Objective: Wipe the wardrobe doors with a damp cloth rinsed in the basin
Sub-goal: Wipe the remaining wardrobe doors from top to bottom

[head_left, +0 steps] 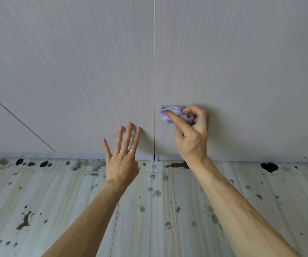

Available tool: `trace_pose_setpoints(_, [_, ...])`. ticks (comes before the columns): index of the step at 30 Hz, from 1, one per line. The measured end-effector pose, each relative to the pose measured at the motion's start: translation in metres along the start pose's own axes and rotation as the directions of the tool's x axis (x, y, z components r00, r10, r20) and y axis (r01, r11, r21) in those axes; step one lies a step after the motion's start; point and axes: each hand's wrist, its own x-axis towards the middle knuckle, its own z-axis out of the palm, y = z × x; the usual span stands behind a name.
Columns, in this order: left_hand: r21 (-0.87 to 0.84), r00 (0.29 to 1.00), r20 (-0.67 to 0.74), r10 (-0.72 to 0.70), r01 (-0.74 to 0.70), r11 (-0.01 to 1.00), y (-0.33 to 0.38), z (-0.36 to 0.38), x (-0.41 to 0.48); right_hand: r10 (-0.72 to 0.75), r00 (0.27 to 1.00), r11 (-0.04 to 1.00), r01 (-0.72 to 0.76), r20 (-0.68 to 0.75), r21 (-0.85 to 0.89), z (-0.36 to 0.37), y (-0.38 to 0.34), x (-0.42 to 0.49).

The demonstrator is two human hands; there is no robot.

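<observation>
Two pale wood-grain wardrobe doors fill the upper view, the left door (75, 71) and the right door (242, 62), split by a thin vertical gap. My right hand (192, 134) grips a crumpled pale lilac cloth (169, 114) and presses it against the lower part of the right door, just right of the gap. My left hand (123, 156) has straight spread fingers, with the fingertips touching the low part of the left door; a ring sits on one finger.
A pale plinth strip (75, 156) runs along the foot of the doors. Below it lies a grey streaked floor (149, 210) with dark blotches. A slanting seam (19, 119) crosses the far left panel. No basin is in view.
</observation>
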Motion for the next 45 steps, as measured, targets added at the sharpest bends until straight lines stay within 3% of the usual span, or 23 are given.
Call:
trace_pose_setpoints(4, [-0.019,1.000,0.002,-0.022,0.022,1.000,0.003,0.004,0.000,-0.164,0.924,0.978,0.199,0.346,-0.069,0.017,0.026,-0.062])
trace_pose_setpoints(7, [-0.019,1.000,-0.001,-0.018,0.018,1.000,0.001,0.005,0.001,-0.096,0.822,0.971,0.202,0.561,-0.129,0.020,0.035,-0.098])
trace_pose_setpoints(10, [-0.010,1.000,0.012,-0.011,0.012,1.000,0.000,0.004,0.002,-0.038,0.782,0.974,0.170,0.623,-0.153,0.017,0.033,-0.101])
trace_pose_setpoints(15, [-0.012,0.998,0.037,-0.042,0.042,0.999,0.005,0.006,0.003,0.093,0.866,0.992,-0.036,0.491,-0.125,-0.008,0.031,-0.073])
trace_pose_setpoints(19, [-0.054,0.997,0.048,-0.059,0.062,0.997,0.015,0.004,0.000,0.161,0.978,0.985,-0.151,0.132,-0.081,-0.035,0.026,-0.013])
trace_pose_setpoints(22, [-0.059,0.996,0.056,-0.068,0.071,0.996,0.016,0.002,-0.001,0.175,0.983,0.980,-0.179,-0.049,-0.083,-0.044,0.022,0.022])
trace_pose_setpoints(25, [-0.041,0.996,0.057,-0.061,0.064,0.997,0.014,0.000,-0.003,0.113,0.994,0.989,-0.113,-0.012,-0.092,-0.040,0.028,0.016])
trace_pose_setpoints(28, [-0.050,0.996,0.065,-0.053,0.056,0.997,0.016,-0.005,-0.004,0.080,0.975,0.994,-0.063,0.209,-0.090,-0.038,0.043,-0.021])
trace_pose_setpoints(31, [-0.074,0.995,0.078,-0.058,0.064,0.995,0.020,-0.007,-0.006,0.288,0.856,0.949,-0.196,0.429,-0.247,-0.049,0.060,-0.073])
trace_pose_setpoints(33, [-0.088,0.995,0.092,-0.046,0.054,0.995,0.026,-0.008,-0.008,0.499,0.711,0.862,-0.350,0.495,-0.366,-0.060,0.061,-0.089])
trace_pose_setpoints(35, [-0.107,0.978,0.204,0.032,-0.010,0.994,0.039,-0.008,-0.015,0.565,0.632,0.813,-0.316,0.531,-0.489,-0.070,0.062,-0.085])
trace_pose_setpoints(36, [-0.132,0.943,0.324,0.069,-0.027,0.991,0.049,-0.007,-0.021,0.591,0.571,0.805,-0.369,0.570,-0.465,-0.075,0.065,-0.083])
trace_pose_setpoints(38, [-0.131,0.832,0.539,0.133,-0.073,0.989,0.067,-0.002,-0.027,0.648,0.376,0.741,-0.512,0.662,-0.434,-0.089,0.066,-0.064])
trace_pose_setpoints(41, [-0.120,0.656,0.729,0.195,-0.157,0.980,0.088,-0.008,-0.015,0.665,0.133,0.689,-0.489,0.735,-0.535,-0.113,0.072,-0.034])
trace_pose_setpoints(43, [-0.129,0.537,0.812,0.228,-0.215,0.968,0.107,-0.031,0.006,0.676,0.040,0.663,-0.469,0.736,-0.584,-0.140,0.069,-0.006])
trace_pose_setpoints(45, [-0.136,0.498,0.830,0.250,-0.254,0.958,0.129,-0.071,0.029,0.683,-0.039,0.629,-0.477,0.729,-0.614,-0.170,0.063,0.024])
